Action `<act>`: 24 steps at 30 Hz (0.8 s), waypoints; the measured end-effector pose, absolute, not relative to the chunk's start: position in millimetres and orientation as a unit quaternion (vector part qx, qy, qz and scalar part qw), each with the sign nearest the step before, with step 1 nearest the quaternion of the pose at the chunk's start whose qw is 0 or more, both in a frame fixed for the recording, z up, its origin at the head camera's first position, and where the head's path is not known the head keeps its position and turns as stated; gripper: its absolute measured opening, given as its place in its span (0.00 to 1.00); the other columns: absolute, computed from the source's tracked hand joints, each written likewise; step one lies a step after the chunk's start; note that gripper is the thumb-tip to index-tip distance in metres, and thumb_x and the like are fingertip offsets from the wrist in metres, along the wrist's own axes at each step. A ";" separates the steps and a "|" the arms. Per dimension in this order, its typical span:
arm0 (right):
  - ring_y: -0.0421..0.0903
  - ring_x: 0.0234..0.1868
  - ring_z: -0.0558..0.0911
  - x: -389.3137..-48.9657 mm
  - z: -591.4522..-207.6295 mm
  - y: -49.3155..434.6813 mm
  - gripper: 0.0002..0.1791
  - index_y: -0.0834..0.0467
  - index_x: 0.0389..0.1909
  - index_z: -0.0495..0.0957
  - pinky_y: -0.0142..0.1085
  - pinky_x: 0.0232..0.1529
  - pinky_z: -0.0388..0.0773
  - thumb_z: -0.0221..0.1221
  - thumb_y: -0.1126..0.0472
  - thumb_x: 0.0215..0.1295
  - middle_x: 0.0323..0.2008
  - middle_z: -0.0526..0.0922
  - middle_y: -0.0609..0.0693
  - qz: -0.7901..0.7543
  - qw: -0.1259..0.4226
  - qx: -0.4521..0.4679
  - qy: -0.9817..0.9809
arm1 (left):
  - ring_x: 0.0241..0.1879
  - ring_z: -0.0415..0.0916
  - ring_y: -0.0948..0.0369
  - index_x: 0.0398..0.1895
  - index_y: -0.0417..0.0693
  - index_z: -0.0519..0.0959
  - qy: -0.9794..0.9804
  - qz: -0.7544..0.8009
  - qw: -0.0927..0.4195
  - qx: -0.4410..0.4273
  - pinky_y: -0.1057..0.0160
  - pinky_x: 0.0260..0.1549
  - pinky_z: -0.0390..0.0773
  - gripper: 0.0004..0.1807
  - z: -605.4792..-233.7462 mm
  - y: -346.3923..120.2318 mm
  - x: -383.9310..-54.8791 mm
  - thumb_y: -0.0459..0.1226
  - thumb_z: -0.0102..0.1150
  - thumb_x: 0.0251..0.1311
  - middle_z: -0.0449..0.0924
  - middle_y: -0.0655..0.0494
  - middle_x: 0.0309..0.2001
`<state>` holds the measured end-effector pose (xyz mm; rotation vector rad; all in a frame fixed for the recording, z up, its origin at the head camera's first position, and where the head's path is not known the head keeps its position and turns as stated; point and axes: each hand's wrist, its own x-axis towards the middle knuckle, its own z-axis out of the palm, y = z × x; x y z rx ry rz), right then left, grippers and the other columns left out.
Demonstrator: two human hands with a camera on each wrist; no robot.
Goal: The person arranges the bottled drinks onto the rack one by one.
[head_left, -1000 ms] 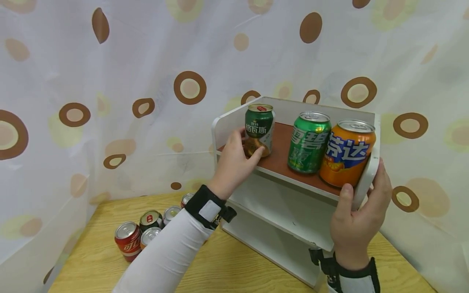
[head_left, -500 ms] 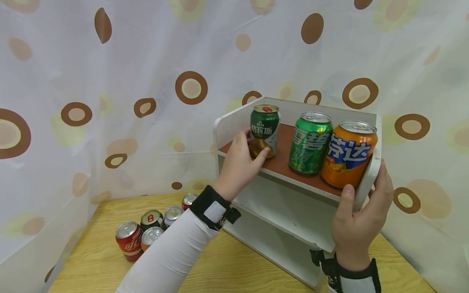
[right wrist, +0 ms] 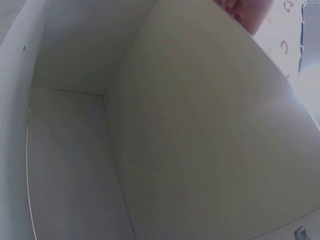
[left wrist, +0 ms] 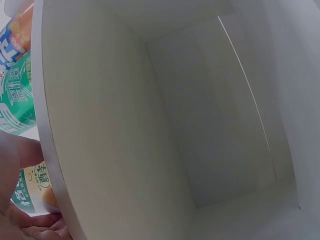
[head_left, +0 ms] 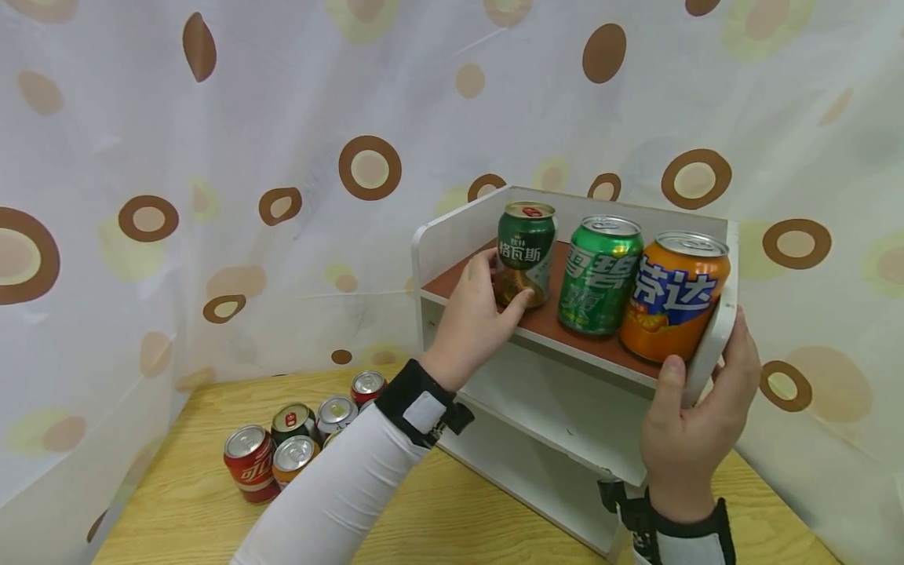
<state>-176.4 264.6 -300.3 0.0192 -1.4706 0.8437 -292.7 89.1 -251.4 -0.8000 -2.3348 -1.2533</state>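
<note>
My left hand [head_left: 475, 318] holds a dark green and gold drink can [head_left: 524, 255] low on its sides, thumb in front. The can stands upright on the brown top board of a small white shelf [head_left: 558, 373]. To its right are a green soda can [head_left: 599, 276] and an orange soda can [head_left: 674, 297], side by side, with a narrow gap between the two green cans. My right hand [head_left: 695, 431] grips the shelf's right side panel, its thumb at the front beside the orange can. In the left wrist view, the held can [left wrist: 36, 187] is partly hidden by the hand.
Several cans stand grouped on the wooden table [head_left: 452, 510] at left, including a red cola can [head_left: 250, 467] and a dark-topped can [head_left: 293, 422]; my left sleeve partly covers the group. A patterned curtain [head_left: 282, 118] hangs behind.
My left hand has slid the dark green and gold can rightward along the top board, closer to the green soda can. The right hand keeps its grip on the side panel.
</note>
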 end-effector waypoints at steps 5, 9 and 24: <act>0.44 0.68 0.71 -176.9 -300.6 265.3 0.32 0.71 0.71 0.65 0.29 0.68 0.68 0.52 0.63 0.68 0.69 0.72 0.63 0.371 0.663 0.008 -0.650 | 0.64 0.75 0.52 0.74 0.37 0.61 -0.829 -0.446 0.175 -0.289 0.54 0.64 0.78 0.35 -251.0 91.7 -291.1 0.43 0.62 0.72 0.72 0.42 0.65; 0.45 0.69 0.71 -176.8 -301.0 265.4 0.32 0.71 0.71 0.65 0.29 0.69 0.68 0.52 0.63 0.67 0.69 0.72 0.63 0.372 0.663 0.012 -0.650 | 0.65 0.74 0.52 0.74 0.37 0.61 -0.828 -0.443 0.172 -0.297 0.56 0.64 0.78 0.35 -250.6 93.0 -289.9 0.43 0.62 0.72 0.72 0.43 0.65; 0.42 0.67 0.71 -177.3 -301.5 266.1 0.31 0.70 0.71 0.65 0.28 0.67 0.68 0.53 0.64 0.68 0.69 0.72 0.63 0.372 0.661 0.008 -0.652 | 0.65 0.74 0.52 0.76 0.38 0.59 -0.824 -0.442 0.163 -0.314 0.55 0.62 0.79 0.37 -250.5 95.1 -286.3 0.43 0.62 0.72 0.71 0.43 0.67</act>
